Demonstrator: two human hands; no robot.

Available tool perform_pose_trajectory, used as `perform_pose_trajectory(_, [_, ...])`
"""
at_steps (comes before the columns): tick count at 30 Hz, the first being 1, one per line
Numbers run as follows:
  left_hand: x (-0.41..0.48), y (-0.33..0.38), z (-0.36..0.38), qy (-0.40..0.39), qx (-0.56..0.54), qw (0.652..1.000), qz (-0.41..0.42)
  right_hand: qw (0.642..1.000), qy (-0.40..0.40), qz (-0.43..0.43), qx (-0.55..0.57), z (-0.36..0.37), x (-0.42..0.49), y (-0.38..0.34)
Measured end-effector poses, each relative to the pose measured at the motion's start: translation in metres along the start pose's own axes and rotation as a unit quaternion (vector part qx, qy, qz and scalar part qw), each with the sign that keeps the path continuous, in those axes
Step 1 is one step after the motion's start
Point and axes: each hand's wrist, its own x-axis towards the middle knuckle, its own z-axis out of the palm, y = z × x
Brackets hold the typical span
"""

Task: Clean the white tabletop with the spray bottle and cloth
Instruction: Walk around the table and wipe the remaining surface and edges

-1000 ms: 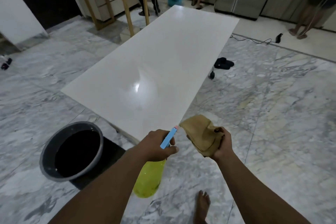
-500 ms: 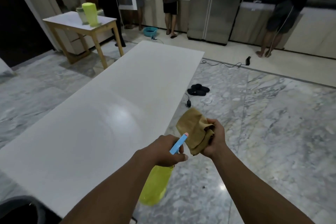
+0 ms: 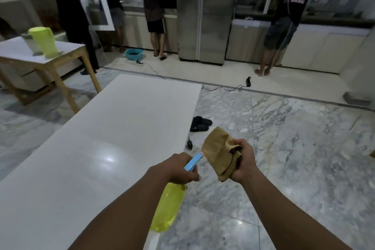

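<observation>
Head: cloth (image 3: 218, 154) in right hand (image 3: 244, 161) (bottle (image 3: 168, 207), left hand (image 3: 178, 168))

Both bare forearms are being stretched forward from the near edge, the left forearm (image 3: 125, 209) being angled toward the right and the right forearm (image 3: 284, 209) toward the left. The hands are being held near each other but apart. The left hand (image 3: 178, 168) is being curled round the neck of the spray bottle (image 3: 168, 209). The bunched cloth (image 3: 219, 152) is being gripped in the right hand (image 3: 243, 160).
</observation>
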Motion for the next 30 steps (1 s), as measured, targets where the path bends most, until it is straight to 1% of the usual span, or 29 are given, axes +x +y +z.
perform_pose_trajectory(3, [0.052, 0.017, -0.029, -0.004, 0.017, 0.999, 0.030, 0.999, 0.028, -0.025, 0.030, -0.007, 0.029, -0.042])
perform_pose_trajectory(6, [0.105, 0.035, -0.057, -0.012, 0.028, 0.998, 0.057, 0.996, 0.064, -0.043, 0.034, -0.011, 0.066, -0.083])
perform_pose_trajectory(8, [0.131, 0.042, -0.071, -0.006, 0.020, 0.998, 0.061, 0.995, 0.072, -0.048, 0.048, -0.010, 0.090, -0.103])
perform_pose_trajectory(11, [0.182, 0.046, -0.095, 0.012, -0.004, 0.998, 0.057, 0.996, 0.066, -0.055, 0.038, 0.000, 0.137, -0.137])
perform_pose_trajectory(13, [0.216, 0.047, -0.112, 0.033, -0.010, 0.998, 0.056, 0.995, 0.073, -0.044, 0.045, 0.006, 0.179, -0.158])
perform_pose_trajectory(16, [0.260, 0.048, -0.135, 0.060, -0.018, 0.997, 0.039, 0.996, 0.078, 0.000, 0.037, 0.017, 0.239, -0.184])
perform_pose_trajectory(18, [0.279, 0.050, -0.150, 0.074, -0.013, 0.997, 0.025, 0.998, 0.061, 0.016, 0.009, 0.026, 0.267, -0.199])
perform_pose_trajectory(19, [0.292, 0.053, -0.161, 0.089, -0.017, 0.996, 0.017, 0.999, 0.041, 0.027, -0.003, 0.033, 0.284, -0.213])
perform_pose_trajectory(21, [0.311, 0.056, -0.179, 0.119, -0.023, 0.993, 0.005, 0.999, 0.028, 0.038, -0.010, 0.045, 0.315, -0.232])
perform_pose_trajectory(27, [0.346, 0.054, -0.224, 0.144, -0.043, 0.988, -0.029, 0.994, 0.012, 0.094, -0.048, 0.081, 0.390, -0.249])
perform_pose_trajectory(30, [0.358, 0.048, -0.242, 0.147, -0.038, 0.988, -0.030, 0.993, 0.001, 0.103, -0.059, 0.096, 0.416, -0.249])
